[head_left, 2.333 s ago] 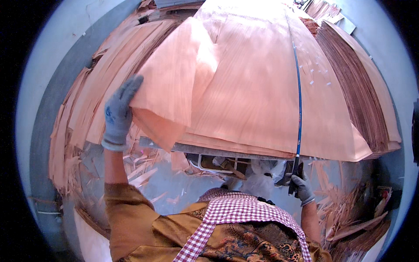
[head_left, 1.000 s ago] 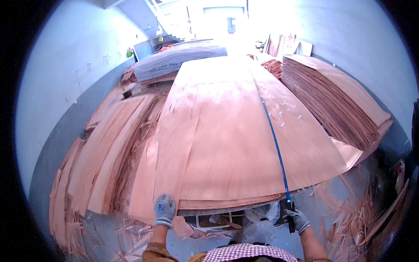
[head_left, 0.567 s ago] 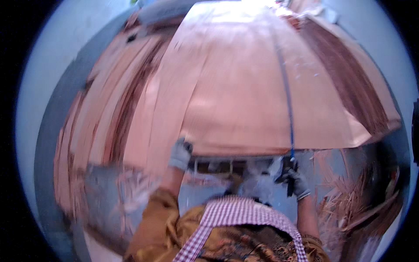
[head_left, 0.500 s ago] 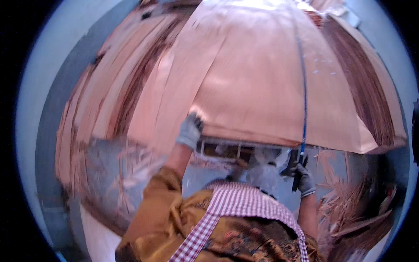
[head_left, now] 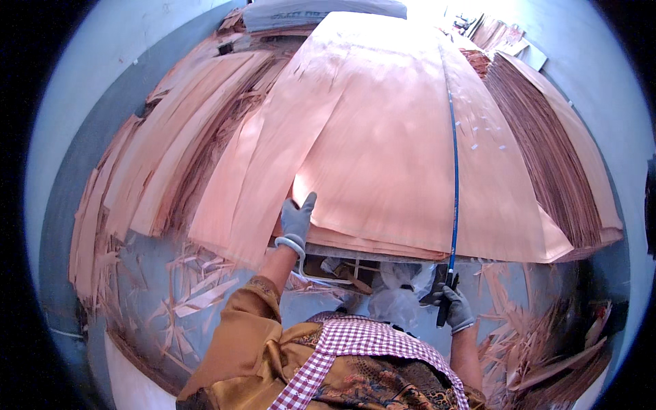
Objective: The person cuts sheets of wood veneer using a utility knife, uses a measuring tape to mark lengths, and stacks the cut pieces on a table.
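Observation:
My left hand (head_left: 296,220), in a grey glove, is at the near left corner of a large thin wood veneer sheet (head_left: 389,157). Its thumb lies over the sheet's edge, which curls up slightly there; the other fingers are partly hidden. The sheet tops a wide pile of pinkish veneer. Wrapped round a black handle, my gloved right hand (head_left: 456,309) is just off the pile's near edge. From that handle a long, thin blue stick (head_left: 456,171) stretches away across the veneer, towards the right side.
Stacked veneer strips (head_left: 171,150) stand along the left, and a dark-edged veneer stack (head_left: 547,137) on the right. Broken wood scraps (head_left: 195,294) litter the floor on both sides. Beneath the pile are a white metal frame (head_left: 328,279) and clear plastic (head_left: 396,304).
The view has shifted, so more of the far end shows and the pile sits lower. My left hand stays at the sheet's corner; my right hand still grips the stick.

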`<state>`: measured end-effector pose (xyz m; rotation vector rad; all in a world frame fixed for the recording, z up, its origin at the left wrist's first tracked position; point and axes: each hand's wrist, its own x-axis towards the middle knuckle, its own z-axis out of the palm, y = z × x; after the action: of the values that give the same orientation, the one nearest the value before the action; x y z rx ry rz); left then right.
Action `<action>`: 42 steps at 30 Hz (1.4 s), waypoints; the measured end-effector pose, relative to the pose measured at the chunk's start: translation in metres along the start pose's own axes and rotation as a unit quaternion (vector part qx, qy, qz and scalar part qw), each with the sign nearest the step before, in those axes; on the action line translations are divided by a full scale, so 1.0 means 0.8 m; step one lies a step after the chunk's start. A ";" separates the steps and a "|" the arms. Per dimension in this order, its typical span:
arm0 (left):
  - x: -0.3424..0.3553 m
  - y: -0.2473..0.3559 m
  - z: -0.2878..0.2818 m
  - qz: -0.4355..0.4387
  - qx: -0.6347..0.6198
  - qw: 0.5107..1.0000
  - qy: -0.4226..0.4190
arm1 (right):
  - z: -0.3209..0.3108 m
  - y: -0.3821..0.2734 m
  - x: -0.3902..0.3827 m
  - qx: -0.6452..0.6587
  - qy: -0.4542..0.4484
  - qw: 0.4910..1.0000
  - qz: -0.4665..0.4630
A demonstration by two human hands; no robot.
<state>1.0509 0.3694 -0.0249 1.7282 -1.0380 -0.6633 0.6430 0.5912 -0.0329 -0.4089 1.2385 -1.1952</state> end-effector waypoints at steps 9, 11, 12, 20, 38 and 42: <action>-0.012 0.043 0.035 0.310 0.082 0.946 -0.046 | 0.005 -0.002 -0.008 -0.029 0.015 0.999 -0.033; -0.032 0.083 0.061 0.408 0.108 0.906 -0.034 | 0.013 -0.009 -0.013 -0.023 0.029 0.998 -0.059; -0.038 0.101 0.073 0.433 0.121 0.891 -0.065 | 0.013 -0.012 -0.011 -0.024 0.025 0.997 -0.067; -0.107 0.159 0.193 0.590 0.233 0.744 -0.208 | -0.059 -0.029 -0.005 -0.129 0.171 0.974 -0.067; 0.005 0.211 0.132 0.163 -0.142 0.922 -0.323 | -0.038 0.099 -0.147 -0.366 0.049 0.922 -0.118; 0.034 0.145 0.163 0.177 0.248 0.935 -0.183 | -0.024 0.098 -0.144 -0.389 -0.085 0.914 -0.076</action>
<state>0.9196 0.2667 0.0344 1.7966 -1.8554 -0.5257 0.6781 0.7271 -0.0441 -1.1900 1.5150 -0.7211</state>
